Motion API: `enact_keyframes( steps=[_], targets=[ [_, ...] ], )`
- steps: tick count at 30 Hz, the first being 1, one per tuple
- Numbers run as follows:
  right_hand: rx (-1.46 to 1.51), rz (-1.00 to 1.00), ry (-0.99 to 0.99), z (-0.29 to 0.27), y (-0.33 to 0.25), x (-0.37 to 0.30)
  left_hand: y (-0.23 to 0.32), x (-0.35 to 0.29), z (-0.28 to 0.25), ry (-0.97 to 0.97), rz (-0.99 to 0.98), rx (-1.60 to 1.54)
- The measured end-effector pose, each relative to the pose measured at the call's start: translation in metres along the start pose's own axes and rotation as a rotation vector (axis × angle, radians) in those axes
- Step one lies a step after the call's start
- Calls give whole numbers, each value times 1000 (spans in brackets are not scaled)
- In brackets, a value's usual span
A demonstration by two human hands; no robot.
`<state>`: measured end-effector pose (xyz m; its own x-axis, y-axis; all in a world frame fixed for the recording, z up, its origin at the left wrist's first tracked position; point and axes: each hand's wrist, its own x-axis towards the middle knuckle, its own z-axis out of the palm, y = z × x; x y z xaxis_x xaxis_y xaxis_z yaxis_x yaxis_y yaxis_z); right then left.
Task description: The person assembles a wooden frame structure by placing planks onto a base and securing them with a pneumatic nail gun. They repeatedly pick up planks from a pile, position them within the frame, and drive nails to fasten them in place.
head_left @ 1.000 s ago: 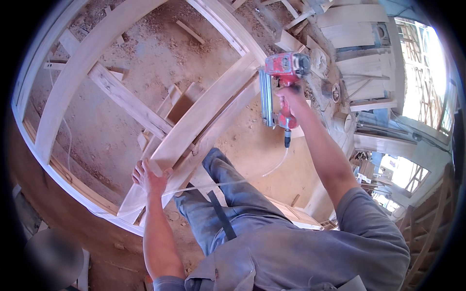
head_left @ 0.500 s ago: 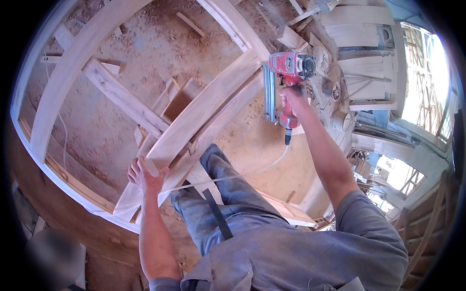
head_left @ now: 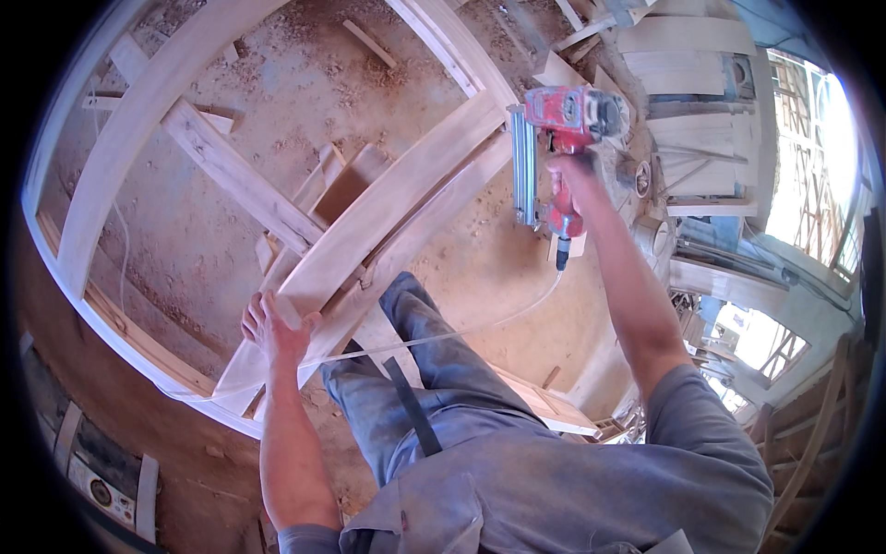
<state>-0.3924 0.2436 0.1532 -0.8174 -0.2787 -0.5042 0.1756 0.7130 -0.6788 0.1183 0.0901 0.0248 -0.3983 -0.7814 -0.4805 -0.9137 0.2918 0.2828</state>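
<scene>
Right grip was wrapped round red nail gun, by far end of wooden rail; left grip, half spread, clasped near end. Long axis ran near-left to far-right.

Bright overall, with a faint pinkish cast toward eleven o'clock and a warmer tone on the floor at four. Lit by daylight from the large window between two and three o'clock, burnt out to white there, and from the smaller window just past three, also overexposed. Dimmer on the brown ground between eight and nine, and among the planks near four. Softly shadowed on the floor near the centre, toward three. Fairly clear at the left hand, about half past eight; slightly soft at the nail gun and right hand, near two. Stretched and curved toward the round rim, black in all four corners.
</scene>
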Motion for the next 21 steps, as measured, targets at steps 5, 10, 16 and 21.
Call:
enact_keyframes(
  steps=[5, 10, 16, 21],
  targets=[
    [-127, 24, -44, 17, -26, 11, 5, 2, -6, -21, -7, -4],
    [-107, -10, -22, 31, -21, 21, 3, 3, -6, -23, -3, -4],
    [-150, -62, -49, 25, -14, 25, 0, 0, -1, 6, 19, -13],
    [-68, -78, -75, 13, -9, 24, -3, 3, 9, 4, 19, 5]
  ],
)
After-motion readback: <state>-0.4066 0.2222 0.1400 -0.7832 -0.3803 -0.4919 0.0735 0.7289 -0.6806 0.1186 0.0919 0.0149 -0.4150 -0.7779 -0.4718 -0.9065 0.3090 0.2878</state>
